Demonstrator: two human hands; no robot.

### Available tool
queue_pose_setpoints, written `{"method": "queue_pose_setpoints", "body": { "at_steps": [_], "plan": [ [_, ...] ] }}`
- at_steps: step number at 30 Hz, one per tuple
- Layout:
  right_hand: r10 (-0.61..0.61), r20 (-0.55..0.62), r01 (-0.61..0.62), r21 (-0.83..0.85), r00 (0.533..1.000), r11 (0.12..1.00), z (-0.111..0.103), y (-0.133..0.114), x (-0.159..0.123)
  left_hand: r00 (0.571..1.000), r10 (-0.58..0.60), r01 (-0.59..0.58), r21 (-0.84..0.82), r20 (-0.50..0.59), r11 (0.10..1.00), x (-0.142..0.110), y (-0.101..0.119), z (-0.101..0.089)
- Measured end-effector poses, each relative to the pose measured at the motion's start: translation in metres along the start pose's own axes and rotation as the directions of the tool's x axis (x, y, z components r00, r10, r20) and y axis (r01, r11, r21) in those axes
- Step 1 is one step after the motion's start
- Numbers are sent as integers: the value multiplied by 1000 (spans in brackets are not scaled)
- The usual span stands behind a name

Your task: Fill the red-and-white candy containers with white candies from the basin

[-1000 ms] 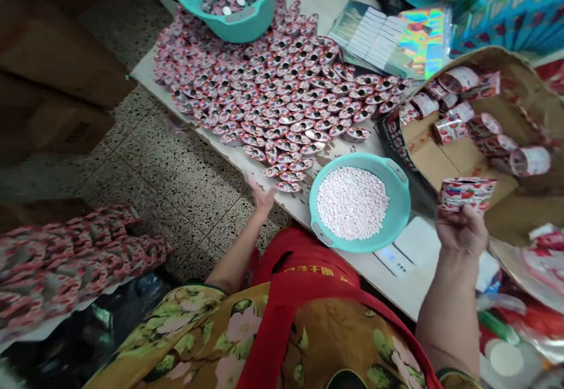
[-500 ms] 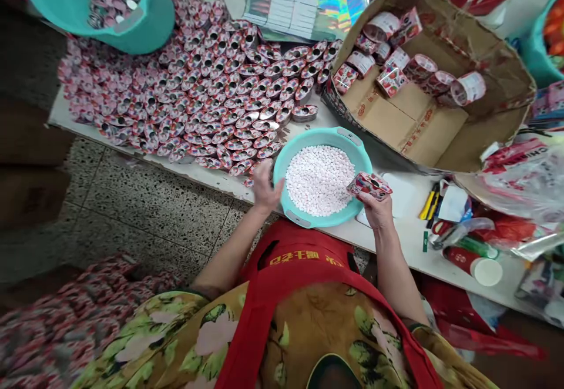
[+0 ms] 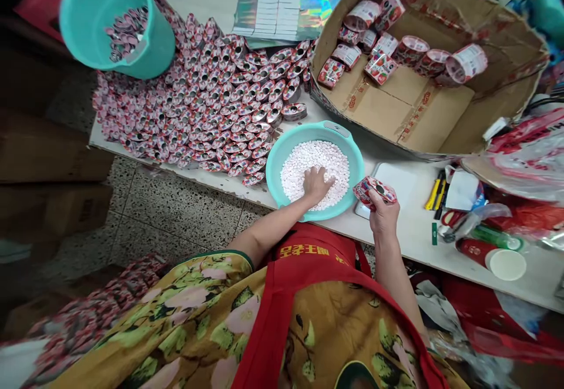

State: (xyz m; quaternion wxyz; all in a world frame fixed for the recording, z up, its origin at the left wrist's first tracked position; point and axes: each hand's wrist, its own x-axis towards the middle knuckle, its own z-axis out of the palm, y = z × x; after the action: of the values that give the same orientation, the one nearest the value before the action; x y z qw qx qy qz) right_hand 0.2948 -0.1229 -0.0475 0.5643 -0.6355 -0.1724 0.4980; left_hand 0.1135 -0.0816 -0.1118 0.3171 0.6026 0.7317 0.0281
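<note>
A turquoise basin [image 3: 274, 163] stands at the table's front edge, filled with small white tablet-like candies [image 3: 304, 154]. My left hand [image 3: 316, 188] is down in these candies, its fingers apart and their tips partly sunk among them. Just right of the basin, my right hand [image 3: 384, 215] grips a red-and-white printed oval tin [image 3: 368, 192], which has a dark hole in its top. Rows of similar oval tins [image 3: 229, 113], also with holes on top, stand packed together to the left of the basin.
A turquoise bucket [image 3: 163, 54] holding small pink and silver pieces stands at back left. A cut-down cardboard box [image 3: 388, 113] with several printed packs is at right. Shiny holographic sheets [image 3: 304, 13] lie behind the tins. Yellow cutters [image 3: 434, 194] and a paper cup [image 3: 506, 264] sit farther right.
My left hand has moved from the basin's left rim into the white candies. The right hand still holds the oval tin, now slightly outside the basin's right rim. The view has shifted a little.
</note>
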Motion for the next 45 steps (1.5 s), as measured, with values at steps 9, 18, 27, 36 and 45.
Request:
{"method": "queue_pose_setpoints", "body": {
  "at_steps": [9,18,27,36,45],
  "plan": [
    [-32,125,70,-318,992,945,25,-8,-5,945,-30,311,-868,325,388,14,-4,-20],
    [-160,412,383,-547,897,744,60,17,-22,974,185,147,-986,131,-81,-13,27,-90],
    [-211,373,405,-583,904,704,94,24,-37,996,66,-63,-998,-64,-27,-12,34,-104],
    [-145,385,394,-714,912,579,104,17,-36,993,1,-114,-988,-115,102,3,36,-93],
    [-149,374,381,-687,915,619,100,5,-27,993,13,-119,-991,-118,54,4,52,-98]
  ]
}}
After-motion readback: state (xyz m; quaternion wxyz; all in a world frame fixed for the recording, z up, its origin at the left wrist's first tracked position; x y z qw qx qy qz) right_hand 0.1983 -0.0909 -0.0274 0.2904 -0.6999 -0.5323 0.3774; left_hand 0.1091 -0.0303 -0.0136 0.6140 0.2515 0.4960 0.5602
